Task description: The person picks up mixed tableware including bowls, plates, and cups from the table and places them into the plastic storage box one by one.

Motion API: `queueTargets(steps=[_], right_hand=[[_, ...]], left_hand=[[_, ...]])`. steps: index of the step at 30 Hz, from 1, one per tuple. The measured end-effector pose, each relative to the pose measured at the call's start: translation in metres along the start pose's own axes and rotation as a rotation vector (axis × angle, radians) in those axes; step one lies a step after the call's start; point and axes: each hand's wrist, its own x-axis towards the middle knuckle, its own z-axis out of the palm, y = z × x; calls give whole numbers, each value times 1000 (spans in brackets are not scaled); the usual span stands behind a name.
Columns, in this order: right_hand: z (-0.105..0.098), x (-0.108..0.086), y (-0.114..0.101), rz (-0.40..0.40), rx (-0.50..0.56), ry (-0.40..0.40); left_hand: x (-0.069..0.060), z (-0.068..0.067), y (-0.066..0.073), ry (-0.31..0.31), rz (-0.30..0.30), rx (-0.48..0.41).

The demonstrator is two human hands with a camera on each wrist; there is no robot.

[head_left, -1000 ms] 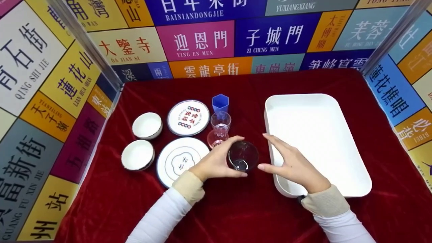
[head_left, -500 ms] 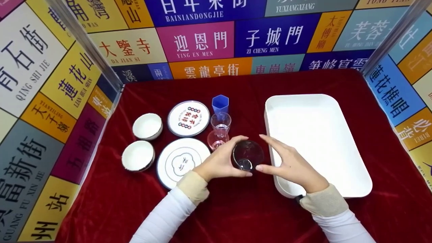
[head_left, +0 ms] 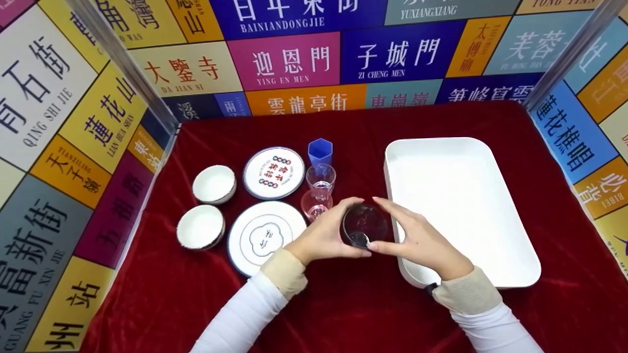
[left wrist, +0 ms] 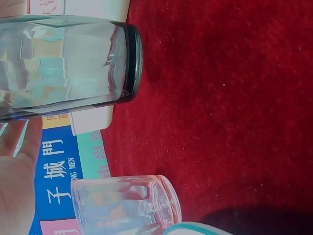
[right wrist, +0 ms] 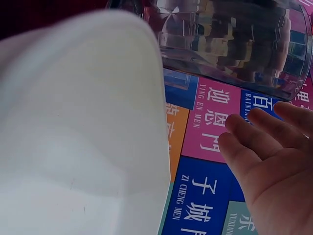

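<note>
My left hand [head_left: 321, 235] grips a dark tinted drinking glass [head_left: 365, 223] from its left side, fingers behind and thumb in front. In the left wrist view the glass [left wrist: 73, 68] looks raised off the cloth. My right hand [head_left: 424, 240] is at the glass's right side, thumb and fingers spread; its thumb tip meets or nearly meets the rim. The right wrist view shows its fingers [right wrist: 244, 142] fairly straight and apart from the glass [right wrist: 230, 44]. Behind the left hand stand a pink glass [head_left: 315, 203], a clear glass [head_left: 321, 176] and a blue hexagonal cup [head_left: 320, 151].
A white rectangular tray [head_left: 461, 211] lies on the right, under my right forearm. Two plates, one far [head_left: 255, 171] and one near [head_left: 245, 245], sit left of the glasses. Two white bowls [head_left: 214, 184] are farther left. Red cloth [head_left: 343, 309] covers the table; printed walls enclose it.
The left hand has carried the dark glass a little to the right. The right hand has shifted slightly left, narrowing the gap between its fingers and the glass.
</note>
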Motion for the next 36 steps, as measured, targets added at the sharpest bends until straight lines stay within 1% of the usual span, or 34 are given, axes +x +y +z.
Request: queueTargets(steps=[6,11,16,22,29,36], right_hand=[[1,0,-1,1,7,4],[1,0,-2,10,14,3],[1,0,-3,18,29,-4],[2,1,-3,-22,13,24],[3,2,-4,-52,13,69],[1,3,-6,-44,79,76]], left_hand=[[2,1,2,4,-13,20],[5,1,4,-2,-7,-11],[8,2,6,-4,15,-21],[10,5,7,8,51,9],[11,5,9,15,54,6],[10,5,7,26,77,4]])
